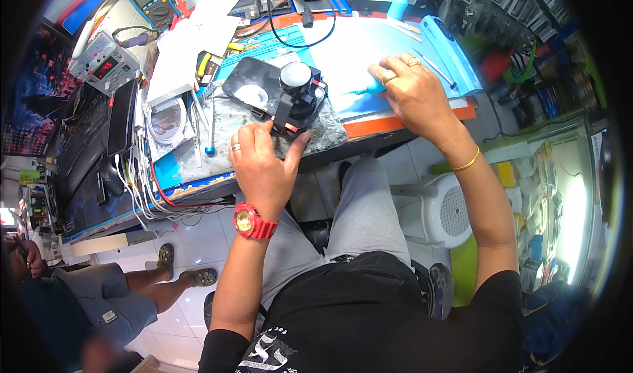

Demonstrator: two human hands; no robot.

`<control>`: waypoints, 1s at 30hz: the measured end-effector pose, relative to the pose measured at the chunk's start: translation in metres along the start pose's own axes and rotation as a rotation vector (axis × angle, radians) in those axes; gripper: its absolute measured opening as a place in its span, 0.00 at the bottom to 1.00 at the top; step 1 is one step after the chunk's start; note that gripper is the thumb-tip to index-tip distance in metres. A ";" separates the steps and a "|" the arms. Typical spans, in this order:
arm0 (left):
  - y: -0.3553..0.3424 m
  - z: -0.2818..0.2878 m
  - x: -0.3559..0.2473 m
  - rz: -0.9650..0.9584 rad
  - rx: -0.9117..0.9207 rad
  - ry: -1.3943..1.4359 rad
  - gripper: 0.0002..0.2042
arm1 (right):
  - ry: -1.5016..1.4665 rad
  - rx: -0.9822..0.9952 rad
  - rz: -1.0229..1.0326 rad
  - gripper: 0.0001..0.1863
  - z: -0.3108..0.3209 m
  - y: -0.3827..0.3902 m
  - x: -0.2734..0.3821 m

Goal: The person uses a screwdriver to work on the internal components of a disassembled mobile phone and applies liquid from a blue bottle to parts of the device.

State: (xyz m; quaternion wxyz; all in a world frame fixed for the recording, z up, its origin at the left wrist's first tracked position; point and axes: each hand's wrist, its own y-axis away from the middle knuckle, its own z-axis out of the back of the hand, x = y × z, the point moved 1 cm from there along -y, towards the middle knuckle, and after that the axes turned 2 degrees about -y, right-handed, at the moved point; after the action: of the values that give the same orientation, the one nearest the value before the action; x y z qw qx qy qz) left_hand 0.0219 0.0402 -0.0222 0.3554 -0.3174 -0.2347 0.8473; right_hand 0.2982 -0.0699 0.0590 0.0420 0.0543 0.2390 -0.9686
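Observation:
A black clamp (304, 102) with a round silver knob (295, 75) stands over a dark phone-like panel (247, 77) on the grey, stained work mat (333, 132). My left hand (259, 162), with a red watch on its wrist, has thumb and fingers around the clamp's near end. On the right, my right hand (415, 96) is closed around a light blue squeeze bottle (370, 88). Its thin nozzle points left, over the pale blue sheet; my fingers cover most of its body.
A second blue bottle (398, 3) stands at the back. A blue tool holder (448, 53) and a screwdriver (438, 68) lie to the right. Left are a power supply (105, 63), a multimeter (153, 2) and white cables (135, 182). A seated person (109, 297) is lower left.

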 end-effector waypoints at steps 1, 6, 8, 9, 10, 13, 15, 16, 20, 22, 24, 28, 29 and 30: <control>0.000 0.000 -0.001 0.004 0.000 0.003 0.27 | 0.010 0.005 0.007 0.22 -0.001 -0.001 0.001; 0.000 0.000 0.000 -0.002 -0.004 -0.002 0.27 | 0.036 0.021 0.018 0.21 -0.004 -0.005 0.003; 0.000 0.000 0.000 0.000 -0.003 -0.004 0.26 | 0.049 0.017 0.019 0.20 -0.006 -0.005 0.002; 0.000 0.000 0.000 0.000 -0.002 -0.003 0.26 | 0.057 0.014 0.020 0.20 -0.006 -0.005 0.002; 0.000 0.000 0.000 0.000 -0.002 -0.003 0.26 | 0.050 0.036 0.009 0.21 -0.006 -0.006 0.001; -0.001 0.001 -0.001 0.005 -0.001 -0.008 0.26 | 0.036 0.080 -0.013 0.24 -0.007 -0.006 0.000; 0.000 0.001 -0.001 0.007 0.001 -0.009 0.26 | 0.039 0.085 -0.016 0.24 -0.007 -0.006 0.001; 0.000 0.001 -0.001 0.006 0.001 -0.007 0.26 | 0.042 0.086 -0.014 0.24 -0.007 -0.006 0.001; -0.001 0.001 -0.001 -0.005 -0.006 -0.007 0.26 | 0.058 0.087 -0.007 0.24 -0.009 -0.006 0.001; 0.000 0.002 0.000 -0.005 -0.007 -0.008 0.26 | 0.064 0.090 -0.006 0.25 -0.010 -0.007 0.001; 0.000 0.002 0.000 -0.005 -0.010 -0.009 0.26 | 0.068 0.098 -0.006 0.25 -0.007 -0.008 0.002; 0.001 0.000 0.000 0.008 0.006 -0.018 0.28 | 0.108 0.014 0.052 0.19 -0.004 -0.011 0.001; 0.001 -0.001 -0.001 0.014 0.016 -0.022 0.28 | 0.110 0.009 0.054 0.19 -0.004 -0.012 0.000; 0.000 -0.001 -0.001 0.003 0.010 -0.017 0.28 | 0.112 0.003 0.055 0.19 -0.004 -0.012 0.000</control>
State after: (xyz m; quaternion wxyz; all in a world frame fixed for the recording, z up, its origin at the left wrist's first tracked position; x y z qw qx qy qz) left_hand 0.0233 0.0394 -0.0227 0.3537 -0.3087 -0.2328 0.8517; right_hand 0.2974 -0.0575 0.0605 0.0551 0.1152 0.2378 -0.9629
